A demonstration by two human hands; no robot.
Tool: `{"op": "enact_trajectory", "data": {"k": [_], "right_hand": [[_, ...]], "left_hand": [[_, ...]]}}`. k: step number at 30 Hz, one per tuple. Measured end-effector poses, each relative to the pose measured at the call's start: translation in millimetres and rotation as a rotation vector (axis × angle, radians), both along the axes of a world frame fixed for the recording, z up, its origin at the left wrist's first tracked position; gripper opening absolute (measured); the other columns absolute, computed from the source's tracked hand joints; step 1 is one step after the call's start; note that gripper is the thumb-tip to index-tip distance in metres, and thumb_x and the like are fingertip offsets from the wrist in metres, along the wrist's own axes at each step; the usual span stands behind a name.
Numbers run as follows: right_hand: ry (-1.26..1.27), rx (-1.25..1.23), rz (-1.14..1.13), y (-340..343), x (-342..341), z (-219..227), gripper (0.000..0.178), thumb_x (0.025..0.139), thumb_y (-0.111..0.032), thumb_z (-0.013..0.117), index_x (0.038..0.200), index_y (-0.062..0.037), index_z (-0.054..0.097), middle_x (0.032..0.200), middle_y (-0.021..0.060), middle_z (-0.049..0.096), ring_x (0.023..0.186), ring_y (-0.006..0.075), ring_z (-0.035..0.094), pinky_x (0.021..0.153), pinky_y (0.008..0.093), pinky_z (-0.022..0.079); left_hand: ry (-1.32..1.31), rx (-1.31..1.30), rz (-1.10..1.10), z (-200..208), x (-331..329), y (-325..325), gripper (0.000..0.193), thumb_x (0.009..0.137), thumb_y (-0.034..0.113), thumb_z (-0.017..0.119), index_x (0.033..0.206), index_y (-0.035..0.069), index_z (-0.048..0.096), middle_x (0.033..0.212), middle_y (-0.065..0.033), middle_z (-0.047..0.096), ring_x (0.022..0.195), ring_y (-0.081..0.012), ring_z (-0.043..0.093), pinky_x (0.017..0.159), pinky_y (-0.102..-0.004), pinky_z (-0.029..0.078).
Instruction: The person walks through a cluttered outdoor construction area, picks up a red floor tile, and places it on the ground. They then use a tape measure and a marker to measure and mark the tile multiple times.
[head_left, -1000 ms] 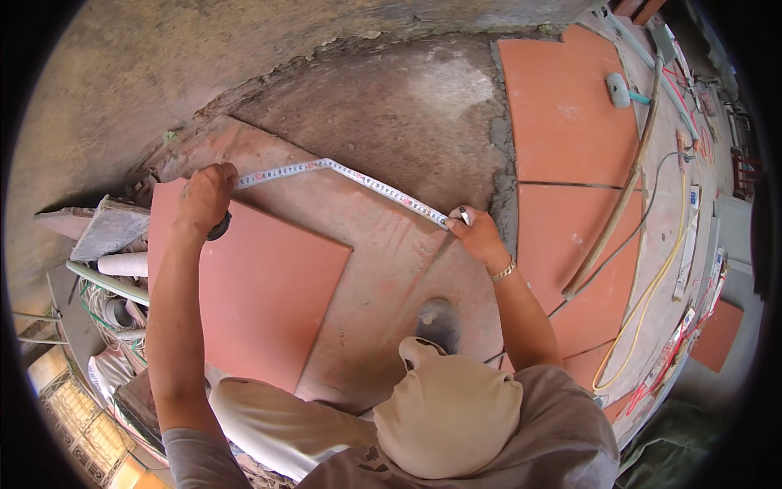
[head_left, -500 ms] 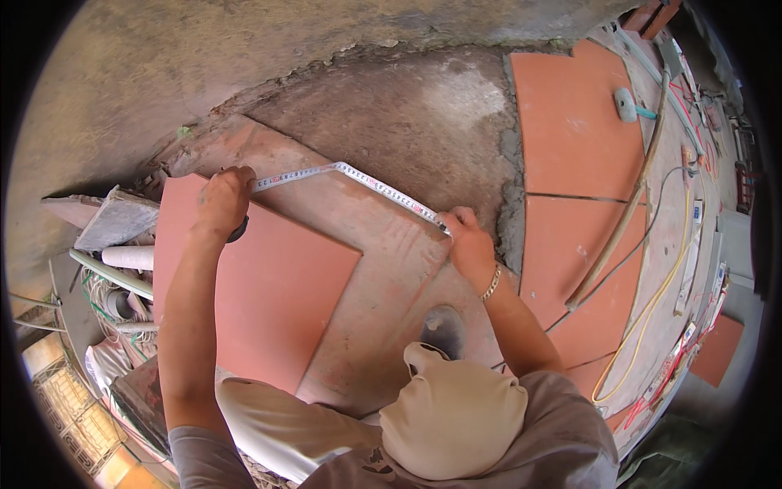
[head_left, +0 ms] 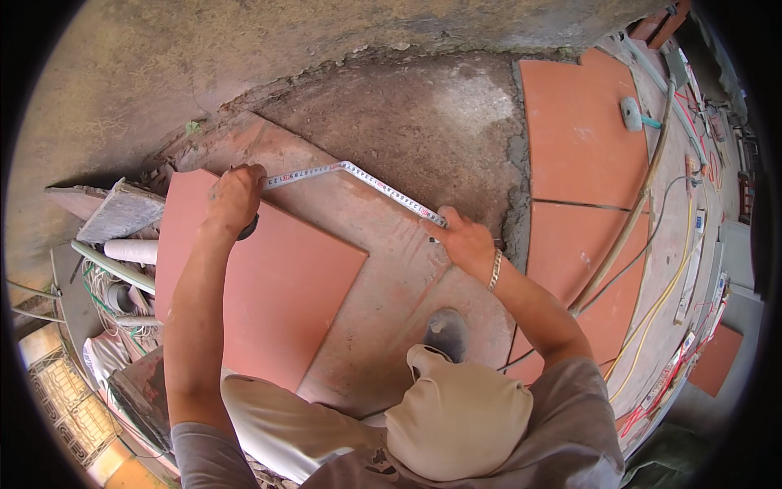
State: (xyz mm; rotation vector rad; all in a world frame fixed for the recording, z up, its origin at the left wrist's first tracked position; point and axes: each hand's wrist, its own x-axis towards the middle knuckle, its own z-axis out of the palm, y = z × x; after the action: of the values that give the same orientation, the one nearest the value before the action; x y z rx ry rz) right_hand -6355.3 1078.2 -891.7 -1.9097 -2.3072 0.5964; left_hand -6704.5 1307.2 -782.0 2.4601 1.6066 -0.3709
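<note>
A yellow-white tape measure (head_left: 358, 175) stretches, kinked in the middle, across a dusty reddish tile (head_left: 399, 269). My left hand (head_left: 232, 200) grips its dark case at the far corner of a clean red tile (head_left: 269, 285) that lies on top. My right hand (head_left: 464, 240) pinches the tape's other end against the dusty tile's right edge, next to the grey mortar joint (head_left: 513, 220). A small dark tip shows under its fingers.
Bare mortar bed (head_left: 407, 122) lies beyond the tape. Laid red tiles (head_left: 578, 130) are at the right, with a long wooden stick (head_left: 635, 204), yellow cable (head_left: 676, 277) and tools past them. Tile offcuts, a white pipe (head_left: 130, 251) and wire coils sit at the left.
Both hands have drawn slightly closer together along the tape; my left hand slid a little right on the red tile and my right hand a little left.
</note>
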Motion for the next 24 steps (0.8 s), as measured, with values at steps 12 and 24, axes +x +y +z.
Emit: {"op": "enact_trajectory", "data": {"k": [12,24], "right_hand": [[-0.064,-0.005,0.04,8,3,-3,0.045,0.088,-0.014,0.061,0.131,-0.0267,0.062,0.108,0.0112,0.057,0.089,0.0305,0.066,0.07,0.0399,0.058],[0.009,-0.047,0.012,22,6,-5,0.038,0.085,-0.018,0.069,0.122,-0.0231,0.066,0.108,0.0106,0.057,0.092,0.0301,0.067,0.073,0.0408,0.057]], "left_hand": [[-0.031,0.0,0.005,6,6,0,0.018,0.095,0.02,0.057,0.098,0.007,0.069,0.091,-0.0202,0.069,0.088,-0.0395,0.067,0.078,-0.0477,0.052],[0.066,-0.033,0.01,10,7,-1,0.015,0.094,0.015,0.052,0.095,0.009,0.066,0.094,-0.0182,0.069,0.09,-0.0387,0.067,0.077,-0.0486,0.053]]}}
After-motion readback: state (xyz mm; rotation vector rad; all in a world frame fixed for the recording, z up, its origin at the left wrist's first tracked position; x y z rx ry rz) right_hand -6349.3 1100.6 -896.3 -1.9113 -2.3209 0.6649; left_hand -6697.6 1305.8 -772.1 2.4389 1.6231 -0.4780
